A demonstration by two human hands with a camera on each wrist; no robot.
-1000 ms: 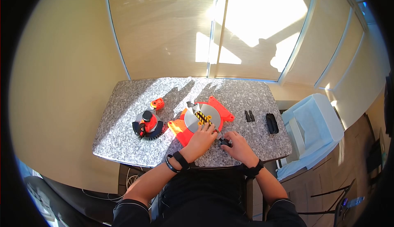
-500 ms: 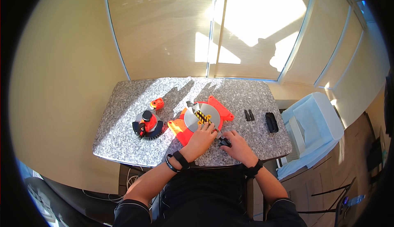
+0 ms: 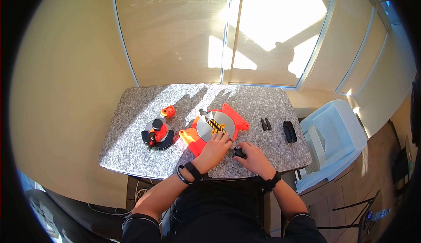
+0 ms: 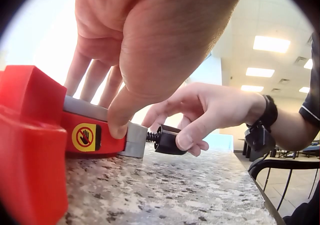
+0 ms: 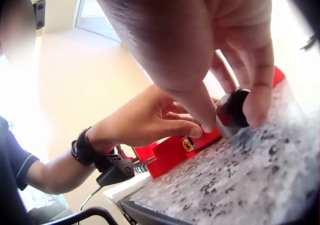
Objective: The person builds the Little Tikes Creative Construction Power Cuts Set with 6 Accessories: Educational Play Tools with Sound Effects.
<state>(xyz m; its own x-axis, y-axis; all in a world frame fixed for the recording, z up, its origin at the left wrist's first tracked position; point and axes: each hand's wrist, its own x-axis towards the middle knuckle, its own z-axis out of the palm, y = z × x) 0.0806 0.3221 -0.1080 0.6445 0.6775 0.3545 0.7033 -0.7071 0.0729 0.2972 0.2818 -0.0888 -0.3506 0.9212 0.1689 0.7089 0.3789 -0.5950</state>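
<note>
A red toy saw base (image 3: 197,145) with a round grey turntable (image 3: 205,131) lies at the table's middle, a striped yellow and black insert (image 3: 215,126) on top. My left hand (image 3: 214,150) rests on the turntable with fingers extended; its thumb presses the red side by a yellow warning sticker (image 4: 86,137). At the near end, my right hand (image 3: 256,158) pinches a black knob (image 4: 167,140) between thumb and fingers. In the left wrist view, a spring (image 4: 151,137) shows between the knob and the grey end block (image 4: 135,141).
The red and black toy saw head (image 3: 160,131) stands at the left, near a small orange-red part (image 3: 168,111). Two black pieces (image 3: 266,124) and a black tray-like part (image 3: 290,131) lie at the right. A chair with a light blue cover (image 3: 335,131) adjoins the table's right side.
My right fingers have shifted slightly around the black knob, which shows a different face. The left hand and the saw base have stayed in place.
</note>
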